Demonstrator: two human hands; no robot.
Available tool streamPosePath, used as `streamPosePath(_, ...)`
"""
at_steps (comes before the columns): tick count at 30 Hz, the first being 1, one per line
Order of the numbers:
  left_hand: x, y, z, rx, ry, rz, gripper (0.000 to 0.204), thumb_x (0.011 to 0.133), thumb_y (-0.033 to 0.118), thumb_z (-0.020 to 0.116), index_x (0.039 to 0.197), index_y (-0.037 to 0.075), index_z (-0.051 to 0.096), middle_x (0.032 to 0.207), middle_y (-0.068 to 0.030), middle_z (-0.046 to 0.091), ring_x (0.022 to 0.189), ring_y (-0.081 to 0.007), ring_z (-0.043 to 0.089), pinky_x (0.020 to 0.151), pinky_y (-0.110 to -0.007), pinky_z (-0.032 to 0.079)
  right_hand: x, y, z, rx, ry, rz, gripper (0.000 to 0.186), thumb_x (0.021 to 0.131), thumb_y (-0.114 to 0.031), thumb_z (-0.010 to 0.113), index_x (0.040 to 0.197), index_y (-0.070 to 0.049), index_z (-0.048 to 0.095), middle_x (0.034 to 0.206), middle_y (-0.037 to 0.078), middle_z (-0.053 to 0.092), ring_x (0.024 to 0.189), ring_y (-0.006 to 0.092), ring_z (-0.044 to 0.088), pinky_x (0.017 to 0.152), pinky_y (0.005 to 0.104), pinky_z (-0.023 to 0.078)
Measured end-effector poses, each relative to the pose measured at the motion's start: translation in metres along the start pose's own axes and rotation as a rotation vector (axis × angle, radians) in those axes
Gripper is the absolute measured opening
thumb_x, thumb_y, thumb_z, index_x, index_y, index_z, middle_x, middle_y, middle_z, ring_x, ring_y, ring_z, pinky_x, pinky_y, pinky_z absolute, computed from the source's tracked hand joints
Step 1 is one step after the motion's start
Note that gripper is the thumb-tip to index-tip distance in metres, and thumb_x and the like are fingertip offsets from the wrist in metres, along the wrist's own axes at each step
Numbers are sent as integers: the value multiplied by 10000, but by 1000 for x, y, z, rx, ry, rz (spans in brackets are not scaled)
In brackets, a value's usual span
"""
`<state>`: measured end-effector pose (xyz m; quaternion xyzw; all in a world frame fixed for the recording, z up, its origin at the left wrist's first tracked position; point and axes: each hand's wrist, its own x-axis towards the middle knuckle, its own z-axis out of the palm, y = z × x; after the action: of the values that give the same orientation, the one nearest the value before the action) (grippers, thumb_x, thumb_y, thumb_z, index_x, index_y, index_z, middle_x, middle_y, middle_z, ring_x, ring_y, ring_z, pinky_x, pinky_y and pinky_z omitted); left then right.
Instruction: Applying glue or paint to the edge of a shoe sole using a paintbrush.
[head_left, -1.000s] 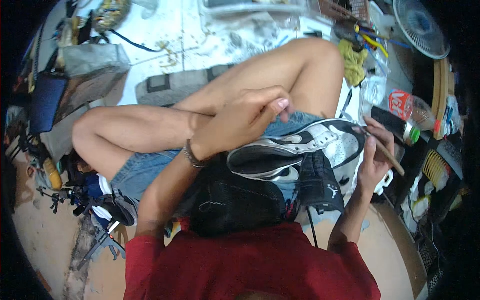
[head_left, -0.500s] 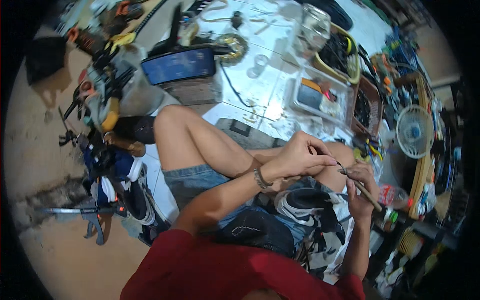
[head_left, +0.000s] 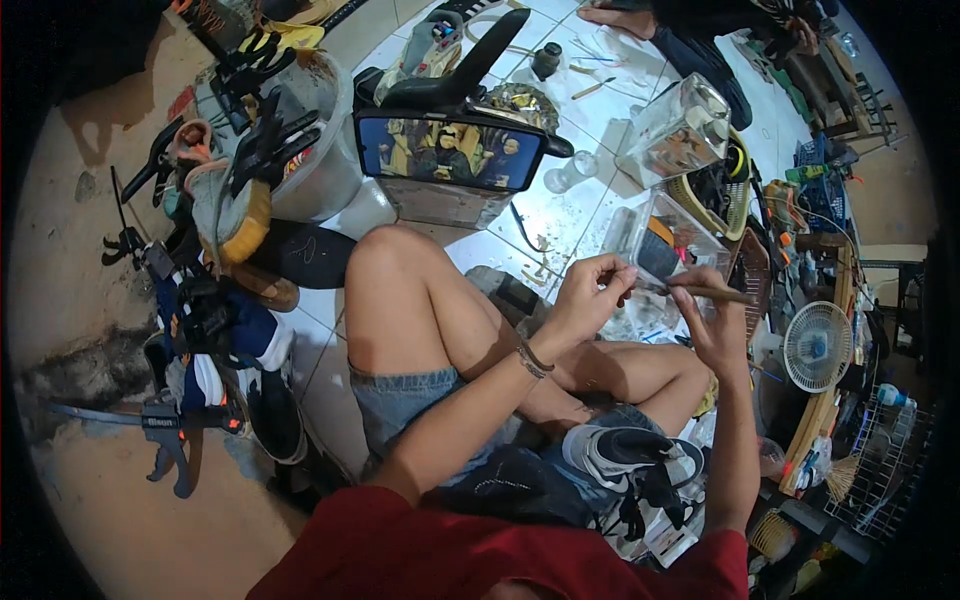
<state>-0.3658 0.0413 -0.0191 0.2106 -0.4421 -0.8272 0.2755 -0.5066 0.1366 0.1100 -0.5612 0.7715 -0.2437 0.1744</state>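
Note:
Both my hands are raised over my crossed legs. My right hand (head_left: 714,318) grips a slim tool with a brown wooden handle (head_left: 728,295), whose butt points right. Its thin end reaches toward my left hand (head_left: 596,292), which is closed in a pinch just left of it. Whatever lies between those left fingertips is too small to make out. Below the hands, a black and white sneaker (head_left: 612,447) rests in my lap, against my denim shorts (head_left: 405,398). A dark cloth piece with a pale squiggle (head_left: 500,482) lies beside the shoe.
A phone (head_left: 450,152) showing a video leans on a block ahead. Clamps hang on a bucket (head_left: 325,150) at the left, near several shoes (head_left: 275,415). Clear plastic boxes (head_left: 690,125), a basket (head_left: 738,205) and a fan (head_left: 818,346) stand right. Another person's foot (head_left: 618,20) shows at the top.
My hands have risen away from the shoe, farther from my body. The tool's handle has turned from slanting down to nearly level. The view has shifted too.

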Motion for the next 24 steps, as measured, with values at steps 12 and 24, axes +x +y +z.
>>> streamPosePath(12, 21, -49, -21, 269, 256, -232, 479, 1015, 303, 556, 616, 42, 507, 518, 10, 465, 484, -76, 448, 473, -252, 350, 175, 93, 69, 88, 313, -105, 224, 888, -186, 726, 933, 6, 619, 865, 163, 699, 750, 288, 701, 662, 343, 533)
streamPosePath(24, 22, -78, -13, 177, 243, -306, 500, 1066, 363, 415, 688, 43, 489, 596, -12, 460, 537, -93, 491, 491, -246, 386, 207, 136, 146, -128, 152, -250, 208, 842, -212, 714, 919, -31, 648, 932, 87, 578, 952, 288, 574, 822, 413, 470)
